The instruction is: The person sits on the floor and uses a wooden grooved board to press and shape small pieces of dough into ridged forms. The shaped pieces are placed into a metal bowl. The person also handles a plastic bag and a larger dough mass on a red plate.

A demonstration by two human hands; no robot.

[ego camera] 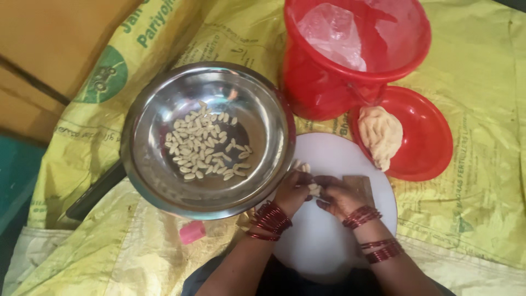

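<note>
My left hand (291, 192) and my right hand (339, 196) meet over a round white board (334, 241), fingers pinched together on a small pale piece of dough (313, 188). Both wrists wear red bangles. A few small dough pieces (300, 165) lie on the board just beyond my fingers. Beside my right hand a small wooden block (359, 183) rests on the board. Left of the hands stands a wide steel bowl (150, 170) holding several small shaped dough pieces (205, 145).
A red plate (427, 137) at the right carries a lump of dough (380, 134). Behind it stands a red bucket (329, 87) with a clear plastic bag inside. A pink object (192, 232) lies near the bowl. Yellow woven sacks (471, 98) cover the floor.
</note>
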